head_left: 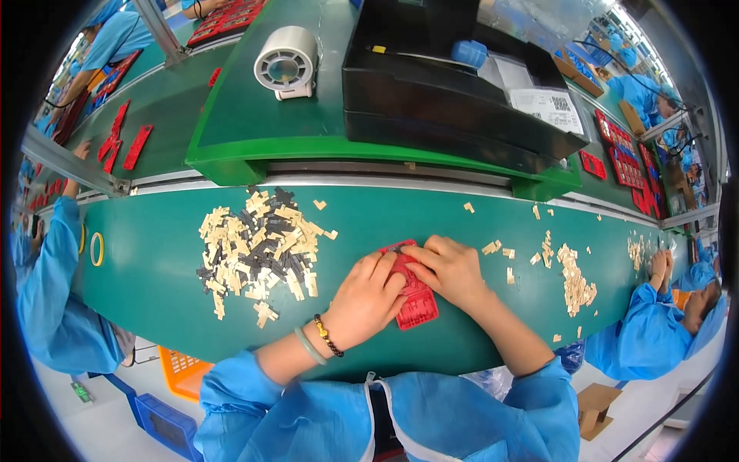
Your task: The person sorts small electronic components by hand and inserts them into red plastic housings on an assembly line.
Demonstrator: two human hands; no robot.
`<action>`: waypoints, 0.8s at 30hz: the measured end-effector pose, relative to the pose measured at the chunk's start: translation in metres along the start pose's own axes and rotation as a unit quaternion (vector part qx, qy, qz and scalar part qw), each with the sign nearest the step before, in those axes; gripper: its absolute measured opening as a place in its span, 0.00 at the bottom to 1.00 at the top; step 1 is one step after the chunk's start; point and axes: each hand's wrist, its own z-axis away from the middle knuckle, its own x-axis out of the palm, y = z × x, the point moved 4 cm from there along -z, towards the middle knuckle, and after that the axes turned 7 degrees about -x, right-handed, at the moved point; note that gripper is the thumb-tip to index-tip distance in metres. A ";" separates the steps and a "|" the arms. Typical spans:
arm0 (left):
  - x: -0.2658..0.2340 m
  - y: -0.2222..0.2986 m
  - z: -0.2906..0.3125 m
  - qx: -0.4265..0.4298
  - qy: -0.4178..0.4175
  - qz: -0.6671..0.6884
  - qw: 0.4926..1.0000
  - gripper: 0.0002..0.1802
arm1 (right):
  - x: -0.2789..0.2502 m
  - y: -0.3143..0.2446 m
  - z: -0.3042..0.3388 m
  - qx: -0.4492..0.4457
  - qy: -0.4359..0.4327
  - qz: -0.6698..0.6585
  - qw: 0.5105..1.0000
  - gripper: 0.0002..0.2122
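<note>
A red moulded plastic housing [418, 308] lies on the green tabletop [362, 223] in front of me, its ribbed lower end showing. My left hand [366, 300] grips its left side, fingers bent over it. From the right, my right hand [446, 269] presses finger and thumb onto the upper part. Both hands cover much of the housing, so whatever is between the fingertips cannot be made out. Left of my hands is a loose heap of small cream and black pieces [258, 242]. More small cream pieces [573, 281] are scattered to the right.
Beyond a metal rail, a green raised shelf [308, 142] carries a white fan [286, 61] and a black bin [446, 115]. Yellow tape rolls [96, 249] lie at the far left. Co-workers in blue sleeves [647, 331] sit on both sides. An orange crate [183, 373] stands below the table.
</note>
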 end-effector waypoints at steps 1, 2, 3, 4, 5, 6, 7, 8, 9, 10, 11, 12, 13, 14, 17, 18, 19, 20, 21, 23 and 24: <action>0.000 -0.002 -0.002 -0.007 0.002 0.005 1.000 0.19 | 0.000 0.000 0.002 0.004 0.000 0.001 1.000 0.10; -0.001 -0.002 -0.003 -0.014 0.004 0.010 1.000 0.19 | 0.001 0.000 0.003 0.003 -0.004 0.010 1.000 0.10; 0.000 -0.003 -0.005 -0.012 0.006 0.010 1.000 0.19 | 0.001 0.003 0.003 -0.002 -0.006 0.021 1.000 0.11; 0.000 -0.003 -0.007 -0.014 0.011 0.011 1.000 0.19 | 0.000 0.006 0.003 -0.004 -0.005 0.024 1.000 0.11; -0.001 -0.004 -0.010 -0.016 0.017 0.012 1.000 0.20 | -0.001 0.011 0.004 0.002 -0.002 0.027 1.000 0.10; 0.000 -0.005 -0.010 -0.019 0.020 0.009 1.000 0.20 | -0.001 0.011 0.005 0.006 0.000 0.025 1.000 0.09; 0.000 -0.007 -0.011 -0.011 0.031 0.006 0.999 0.20 | -0.002 0.009 0.005 0.000 0.000 0.024 1.000 0.09; 0.000 -0.008 -0.012 -0.004 0.043 0.001 0.999 0.20 | -0.003 0.007 0.004 0.001 0.001 0.026 1.000 0.10; -0.002 -0.009 -0.011 -0.011 0.048 -0.006 0.999 0.20 | -0.003 0.001 0.004 -0.002 0.002 0.026 1.000 0.11; -0.002 -0.009 -0.011 -0.008 0.033 -0.034 0.999 0.20 | -0.004 -0.005 0.005 -0.016 0.004 0.016 1.000 0.11; 0.000 -0.009 -0.012 -0.008 0.017 -0.064 0.998 0.19 | -0.009 -0.011 0.012 -0.031 0.004 -0.007 0.999 0.13; 0.001 -0.007 -0.015 0.001 0.040 -0.078 0.996 0.20 | -0.014 -0.017 0.018 -0.052 0.008 -0.032 0.998 0.16; 0.004 -0.007 -0.018 0.009 0.046 -0.099 0.994 0.20 | -0.012 -0.020 0.027 -0.062 -0.024 -0.064 0.996 0.18; 0.009 -0.006 -0.020 0.013 0.050 -0.119 0.992 0.20 | -0.010 -0.021 0.036 -0.073 -0.056 -0.092 0.991 0.21; 0.014 0.000 -0.023 0.019 0.053 -0.149 0.987 0.18 | -0.008 -0.023 0.043 -0.090 -0.079 -0.104 0.987 0.23; 0.017 0.002 -0.021 0.014 0.050 -0.158 0.986 0.19 | -0.009 -0.025 0.041 -0.089 -0.091 -0.113 0.985 0.24; 0.021 0.002 -0.021 0.010 0.046 -0.165 0.985 0.20 | -0.011 -0.026 0.037 -0.087 -0.104 -0.122 0.983 0.24; 0.024 0.000 -0.022 0.008 0.046 -0.172 0.984 0.20 | -0.014 -0.029 0.031 -0.100 -0.112 -0.119 0.981 0.24; 0.024 0.001 -0.022 0.005 0.051 -0.177 0.983 0.20 | -0.013 -0.028 0.030 -0.101 -0.110 -0.123 0.981 0.24; 0.026 0.002 -0.022 0.003 0.051 -0.183 0.982 0.21 | -0.012 -0.026 0.031 -0.104 -0.106 -0.104 0.984 0.22; 0.026 0.004 -0.024 0.008 0.038 -0.202 0.979 0.22 | -0.013 -0.025 0.032 -0.101 -0.104 -0.104 0.984 0.22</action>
